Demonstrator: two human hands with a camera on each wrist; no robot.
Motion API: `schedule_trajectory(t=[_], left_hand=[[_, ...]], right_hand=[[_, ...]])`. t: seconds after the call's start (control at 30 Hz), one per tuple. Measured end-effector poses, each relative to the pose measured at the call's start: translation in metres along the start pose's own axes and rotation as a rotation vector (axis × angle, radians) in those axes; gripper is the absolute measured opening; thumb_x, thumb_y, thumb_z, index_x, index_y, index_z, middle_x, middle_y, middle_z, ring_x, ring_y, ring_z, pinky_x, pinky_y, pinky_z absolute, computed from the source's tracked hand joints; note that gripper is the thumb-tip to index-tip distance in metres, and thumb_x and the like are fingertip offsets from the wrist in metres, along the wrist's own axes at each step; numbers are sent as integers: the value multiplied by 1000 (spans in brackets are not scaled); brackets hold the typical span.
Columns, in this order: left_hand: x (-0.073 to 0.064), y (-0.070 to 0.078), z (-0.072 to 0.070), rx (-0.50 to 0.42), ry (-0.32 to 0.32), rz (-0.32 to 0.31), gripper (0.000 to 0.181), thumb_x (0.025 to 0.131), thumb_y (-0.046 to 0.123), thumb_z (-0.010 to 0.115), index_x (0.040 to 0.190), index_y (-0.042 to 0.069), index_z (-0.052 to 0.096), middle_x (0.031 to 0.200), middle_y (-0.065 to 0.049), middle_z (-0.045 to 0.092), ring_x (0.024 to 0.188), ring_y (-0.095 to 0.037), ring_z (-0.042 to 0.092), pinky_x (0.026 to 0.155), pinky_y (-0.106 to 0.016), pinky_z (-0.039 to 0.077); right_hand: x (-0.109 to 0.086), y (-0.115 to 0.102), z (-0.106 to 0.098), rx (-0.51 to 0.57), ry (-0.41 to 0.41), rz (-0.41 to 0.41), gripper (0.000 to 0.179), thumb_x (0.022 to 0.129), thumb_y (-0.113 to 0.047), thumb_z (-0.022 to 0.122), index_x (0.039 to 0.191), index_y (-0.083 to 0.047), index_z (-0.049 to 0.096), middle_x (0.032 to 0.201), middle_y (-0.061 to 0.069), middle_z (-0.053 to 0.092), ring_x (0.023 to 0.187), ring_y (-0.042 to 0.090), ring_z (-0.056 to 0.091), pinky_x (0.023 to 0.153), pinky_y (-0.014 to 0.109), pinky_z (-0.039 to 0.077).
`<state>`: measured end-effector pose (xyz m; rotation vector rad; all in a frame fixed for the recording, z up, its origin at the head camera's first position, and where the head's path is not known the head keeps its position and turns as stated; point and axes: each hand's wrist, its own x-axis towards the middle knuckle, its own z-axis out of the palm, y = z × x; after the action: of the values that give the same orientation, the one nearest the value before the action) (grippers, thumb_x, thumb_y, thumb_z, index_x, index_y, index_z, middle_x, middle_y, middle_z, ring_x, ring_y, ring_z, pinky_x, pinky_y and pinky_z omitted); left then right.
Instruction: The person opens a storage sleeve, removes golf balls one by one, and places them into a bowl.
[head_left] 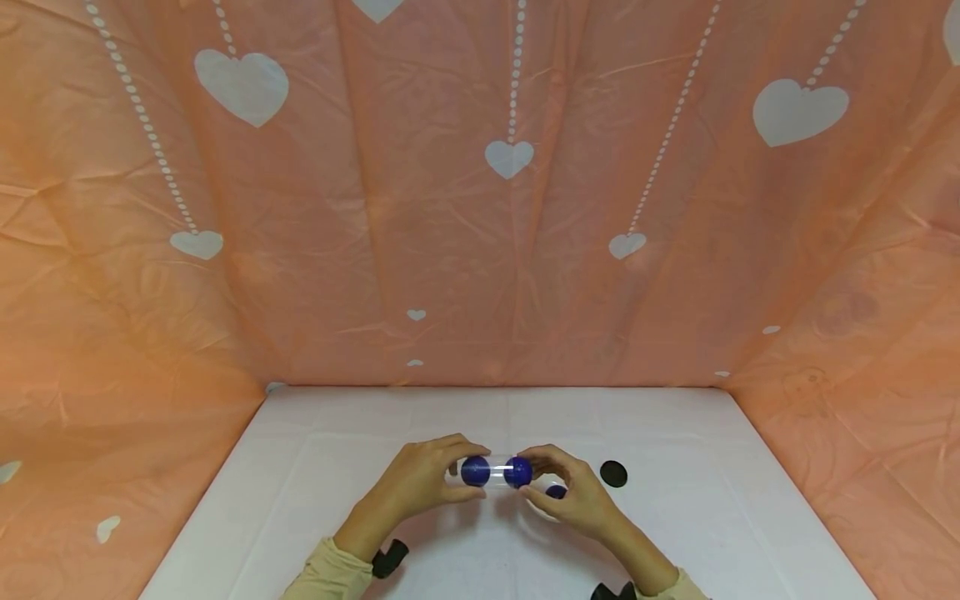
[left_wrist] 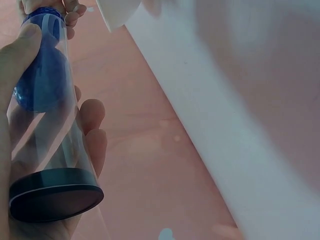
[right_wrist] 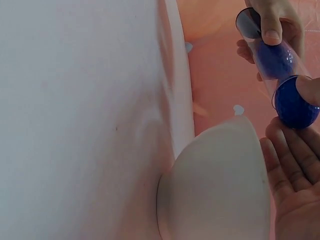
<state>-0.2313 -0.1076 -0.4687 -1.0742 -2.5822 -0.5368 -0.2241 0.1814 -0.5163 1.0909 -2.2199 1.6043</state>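
Observation:
My left hand (head_left: 420, 477) grips a clear tube (head_left: 497, 472), held lengthwise above the table with its black cap (left_wrist: 55, 197) at the left end. Inside the tube is one glossy blue ball (head_left: 475, 472). At the tube's uncapped right end, my right hand (head_left: 576, 493) pinches a second blue ball (right_wrist: 295, 105), thumb on one side and fingers on the other. The right wrist view shows that ball right at the tube's rim. Below the right hand stands a white bowl (right_wrist: 220, 180), partly hidden, with another blue ball (head_left: 556, 492) showing in it.
A flat black disc (head_left: 613, 474) lies on the white table (head_left: 360, 417), right of the bowl. Orange sheeting with pale hearts (head_left: 450, 250) hangs behind the table and along both sides. Dark straps (head_left: 390, 558) sit at the wrists.

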Motion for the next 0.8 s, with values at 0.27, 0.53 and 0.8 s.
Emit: schedule_trajectory(t=[0.27, 0.53, 0.8], left_hand=[[1, 0, 0, -4, -13, -10, 52, 84, 48, 91, 129, 25, 77, 114, 11, 75, 90, -4, 69, 74, -32, 59], [1, -1, -1, -2, -9, -12, 52, 84, 48, 92, 128, 25, 77, 113, 10, 75, 87, -2, 67, 72, -31, 58], [1, 0, -2, -9, -14, -19, 52, 84, 47, 91, 129, 25, 77, 112, 10, 75, 87, -5, 69, 72, -32, 58]], right_hand=[[-1, 0, -3, -12, 8, 16, 43, 92, 1, 83, 131, -9, 68, 114, 6, 76, 100, 18, 73, 91, 36, 60], [-2, 0, -6, -8, 22, 32, 42, 93, -3, 84, 131, -9, 68, 115, 6, 76, 102, 17, 72, 91, 40, 61], [-3, 1, -10, -23, 31, 20, 40, 93, -2, 83, 130, -8, 68, 113, 7, 76, 100, 18, 73, 92, 34, 60]])
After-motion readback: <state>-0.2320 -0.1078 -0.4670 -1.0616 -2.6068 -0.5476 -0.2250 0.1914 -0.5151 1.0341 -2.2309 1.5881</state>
